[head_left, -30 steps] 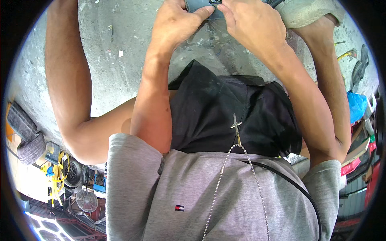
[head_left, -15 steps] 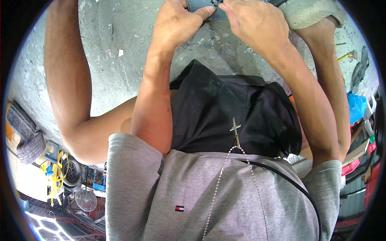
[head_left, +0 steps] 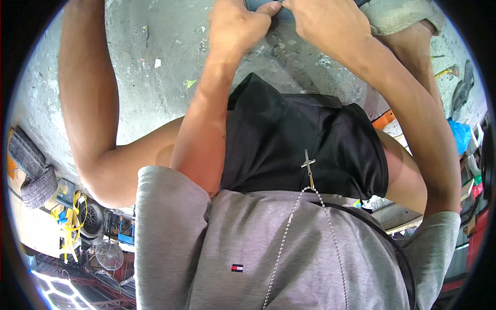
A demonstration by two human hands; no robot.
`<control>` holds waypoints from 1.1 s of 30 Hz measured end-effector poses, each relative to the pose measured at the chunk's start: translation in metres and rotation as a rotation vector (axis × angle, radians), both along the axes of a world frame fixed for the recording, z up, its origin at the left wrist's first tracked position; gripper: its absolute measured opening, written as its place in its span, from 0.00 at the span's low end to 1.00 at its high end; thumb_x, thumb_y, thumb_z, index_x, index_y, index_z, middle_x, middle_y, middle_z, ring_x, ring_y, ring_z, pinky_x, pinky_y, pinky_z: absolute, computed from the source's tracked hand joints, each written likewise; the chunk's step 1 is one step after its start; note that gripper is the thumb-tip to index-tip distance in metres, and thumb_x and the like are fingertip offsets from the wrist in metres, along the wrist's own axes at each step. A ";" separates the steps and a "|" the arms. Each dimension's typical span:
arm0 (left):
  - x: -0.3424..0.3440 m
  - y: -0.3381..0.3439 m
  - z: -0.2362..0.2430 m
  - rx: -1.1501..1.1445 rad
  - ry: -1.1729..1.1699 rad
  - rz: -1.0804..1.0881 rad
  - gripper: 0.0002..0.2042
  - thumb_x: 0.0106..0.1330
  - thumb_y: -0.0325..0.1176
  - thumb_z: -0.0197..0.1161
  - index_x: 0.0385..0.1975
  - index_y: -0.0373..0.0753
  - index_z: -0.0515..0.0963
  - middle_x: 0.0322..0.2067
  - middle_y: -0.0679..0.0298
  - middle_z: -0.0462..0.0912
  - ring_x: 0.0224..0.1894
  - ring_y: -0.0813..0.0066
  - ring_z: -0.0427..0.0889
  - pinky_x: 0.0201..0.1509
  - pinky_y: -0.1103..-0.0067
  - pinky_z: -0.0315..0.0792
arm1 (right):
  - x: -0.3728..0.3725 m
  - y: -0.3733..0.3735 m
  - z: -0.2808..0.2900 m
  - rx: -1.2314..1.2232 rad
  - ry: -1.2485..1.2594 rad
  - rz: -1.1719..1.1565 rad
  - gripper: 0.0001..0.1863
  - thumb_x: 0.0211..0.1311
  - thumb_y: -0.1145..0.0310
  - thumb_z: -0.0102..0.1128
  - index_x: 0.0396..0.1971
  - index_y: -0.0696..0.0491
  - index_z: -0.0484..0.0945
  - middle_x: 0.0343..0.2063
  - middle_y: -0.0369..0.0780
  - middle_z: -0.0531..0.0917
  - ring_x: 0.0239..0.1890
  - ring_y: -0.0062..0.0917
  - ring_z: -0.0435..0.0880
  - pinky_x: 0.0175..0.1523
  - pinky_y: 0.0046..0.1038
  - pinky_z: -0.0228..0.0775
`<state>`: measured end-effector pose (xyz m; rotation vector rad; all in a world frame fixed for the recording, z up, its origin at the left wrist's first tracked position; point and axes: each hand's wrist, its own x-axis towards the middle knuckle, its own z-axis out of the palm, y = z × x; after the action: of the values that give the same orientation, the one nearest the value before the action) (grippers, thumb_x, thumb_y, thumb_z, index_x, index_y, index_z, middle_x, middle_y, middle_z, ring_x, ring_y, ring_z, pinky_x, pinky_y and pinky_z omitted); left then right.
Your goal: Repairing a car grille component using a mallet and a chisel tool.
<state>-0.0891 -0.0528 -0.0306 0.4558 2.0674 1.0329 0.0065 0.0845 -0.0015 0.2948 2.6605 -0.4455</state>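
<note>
At the top edge of the view, my left hand (head_left: 240,25) grips a dark blue-grey flat piece (head_left: 284,15), its thumb pressed on the top. The frame cuts off most of that piece, so its kind does not show. Close beside the left thumb, my right hand (head_left: 333,21) has its thumb and fingers pinched together at the piece. Whatever sits in that pinch is too small and too hidden to make out. Both hands are over the concrete floor, beyond my black shorts (head_left: 289,139).
My bent legs flank the work, with a beige shoe (head_left: 405,15) close to my right hand. A yellow-handled tool (head_left: 448,71) and a blue plastic bag (head_left: 459,136) lie at the right. Tyres (head_left: 40,188) stand at the left. A necklace with a cross (head_left: 308,163) hangs down.
My right elbow has swung outward to the right and the right hand has turned slightly. My left forearm has shifted right, baring a small yellow-green scrap on the floor.
</note>
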 end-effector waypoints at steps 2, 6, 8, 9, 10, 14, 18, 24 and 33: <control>0.000 0.003 0.005 -0.222 0.117 -0.028 0.25 0.58 0.35 0.76 0.49 0.26 0.74 0.40 0.39 0.84 0.45 0.44 0.85 0.50 0.63 0.77 | 0.003 -0.006 0.000 -0.020 0.060 0.004 0.08 0.60 0.70 0.56 0.34 0.56 0.82 0.32 0.48 0.87 0.34 0.42 0.89 0.39 0.42 0.82; 0.002 -0.005 -0.024 -0.165 0.161 -0.020 0.25 0.57 0.37 0.76 0.48 0.26 0.75 0.40 0.38 0.83 0.47 0.40 0.83 0.51 0.61 0.76 | 0.003 -0.009 -0.007 -0.041 0.054 -0.089 0.09 0.60 0.70 0.57 0.33 0.58 0.83 0.29 0.51 0.87 0.33 0.46 0.89 0.40 0.45 0.82; 0.003 -0.007 -0.029 -0.140 0.196 -0.030 0.25 0.57 0.37 0.76 0.47 0.26 0.75 0.41 0.39 0.84 0.47 0.42 0.84 0.51 0.62 0.76 | 0.002 -0.018 -0.002 -0.039 0.057 -0.164 0.09 0.61 0.70 0.57 0.31 0.59 0.83 0.29 0.53 0.86 0.33 0.48 0.88 0.40 0.46 0.81; 0.003 -0.007 -0.033 -0.137 0.195 -0.035 0.25 0.57 0.37 0.76 0.47 0.26 0.75 0.41 0.39 0.84 0.47 0.42 0.84 0.51 0.62 0.76 | 0.002 -0.022 0.003 -0.029 0.061 -0.245 0.09 0.61 0.71 0.57 0.29 0.60 0.83 0.28 0.54 0.86 0.32 0.50 0.87 0.40 0.47 0.80; 0.003 -0.008 -0.037 -0.086 0.160 0.004 0.25 0.58 0.37 0.76 0.48 0.26 0.75 0.41 0.39 0.84 0.47 0.44 0.84 0.51 0.62 0.76 | 0.003 -0.023 -0.001 -0.027 0.060 -0.251 0.09 0.61 0.71 0.57 0.29 0.60 0.83 0.28 0.54 0.86 0.32 0.50 0.87 0.40 0.47 0.80; 0.004 -0.006 -0.035 -0.051 0.101 0.015 0.25 0.58 0.36 0.76 0.49 0.26 0.74 0.39 0.42 0.84 0.44 0.50 0.85 0.49 0.64 0.76 | 0.012 -0.028 -0.022 -0.188 0.241 -0.484 0.12 0.63 0.71 0.58 0.24 0.64 0.81 0.25 0.58 0.83 0.33 0.55 0.85 0.40 0.50 0.77; -0.007 -0.007 -0.032 -0.141 0.148 -0.070 0.22 0.61 0.33 0.74 0.50 0.27 0.74 0.39 0.47 0.85 0.42 0.58 0.85 0.47 0.67 0.77 | 0.015 -0.040 -0.032 -0.304 0.368 -0.705 0.13 0.65 0.69 0.59 0.25 0.63 0.82 0.26 0.59 0.82 0.35 0.58 0.84 0.40 0.50 0.75; -0.001 -0.020 -0.005 0.164 -0.053 0.183 0.16 0.68 0.26 0.66 0.54 0.29 0.76 0.37 0.60 0.86 0.40 0.73 0.84 0.46 0.77 0.78 | 0.036 -0.044 -0.017 -0.775 0.303 -0.974 0.16 0.72 0.63 0.59 0.28 0.60 0.82 0.18 0.39 0.81 0.23 0.23 0.80 0.31 0.31 0.70; -0.006 -0.032 0.031 0.314 -0.712 0.396 0.07 0.74 0.32 0.65 0.45 0.36 0.81 0.34 0.65 0.85 0.33 0.81 0.81 0.40 0.85 0.75 | 0.026 -0.049 0.015 -1.004 0.439 -0.860 0.14 0.74 0.62 0.60 0.35 0.58 0.83 0.23 0.37 0.80 0.25 0.21 0.78 0.33 0.26 0.69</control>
<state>-0.0956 -0.0844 0.0004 -0.1796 1.3783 1.4985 0.0326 0.0355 0.0140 1.0678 2.1405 -2.1732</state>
